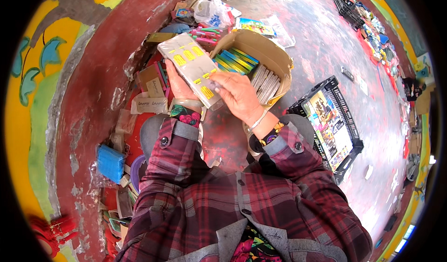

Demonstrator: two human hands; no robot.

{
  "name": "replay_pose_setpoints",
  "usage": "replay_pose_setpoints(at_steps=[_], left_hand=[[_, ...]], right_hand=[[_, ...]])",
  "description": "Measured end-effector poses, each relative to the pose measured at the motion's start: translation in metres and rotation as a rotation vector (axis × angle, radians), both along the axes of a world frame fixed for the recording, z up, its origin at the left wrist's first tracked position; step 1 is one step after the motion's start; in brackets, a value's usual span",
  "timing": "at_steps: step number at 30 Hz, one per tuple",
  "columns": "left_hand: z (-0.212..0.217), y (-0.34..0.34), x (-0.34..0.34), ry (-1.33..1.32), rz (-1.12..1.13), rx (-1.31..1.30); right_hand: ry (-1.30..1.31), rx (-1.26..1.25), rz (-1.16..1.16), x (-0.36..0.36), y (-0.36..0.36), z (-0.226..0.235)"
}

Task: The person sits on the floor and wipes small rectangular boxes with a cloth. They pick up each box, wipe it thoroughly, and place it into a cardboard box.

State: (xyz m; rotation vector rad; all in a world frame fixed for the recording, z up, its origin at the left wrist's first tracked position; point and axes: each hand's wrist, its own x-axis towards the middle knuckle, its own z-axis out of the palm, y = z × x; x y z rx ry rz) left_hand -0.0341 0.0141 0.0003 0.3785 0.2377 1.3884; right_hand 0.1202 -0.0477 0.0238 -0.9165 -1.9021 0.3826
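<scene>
A flat, long grey pack [187, 63] with several yellow labels and a shiny, plastic-like surface lies tilted in my left hand [180, 84]. The left fingers pass beneath it and are mostly hidden. My right hand [240, 93] is closed at the pack's near right end, fingers bent against its edge and top face. Just beyond the right hand stands an open cardboard box [279, 57]. Inside it are blue, green and yellow flat packs [236, 60] and a row of greyish packs [266, 83] on edge.
A black plastic crate [356, 145] with a colourful printed sheet lies to the right. Pink and green items [205, 35] and a white plastic bag [212, 11] lie beyond the pack. On the left are a blue wrapped bundle [110, 163] and a red wall ledge [86, 117].
</scene>
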Motion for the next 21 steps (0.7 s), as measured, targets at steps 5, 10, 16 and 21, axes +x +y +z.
replay_pose_setpoints(at_steps=[5, 10, 16, 21], left_hand=[[-0.010, 0.003, -0.009, -0.026, -0.011, 0.037], [-0.011, 0.005, -0.010, -0.038, 0.023, 0.023], [0.006, -0.001, 0.001, -0.104, 0.075, -0.047], [0.002, 0.001, -0.004, -0.027, -0.035, -0.139]], right_hand=[[-0.011, 0.031, 0.153, -0.017, -0.022, 0.015], [-0.082, 0.141, 0.094, -0.001, -0.007, 0.005], [0.182, -0.284, -0.209, 0.030, 0.017, -0.022], [0.531, -0.592, -0.197, 0.034, 0.019, -0.015]])
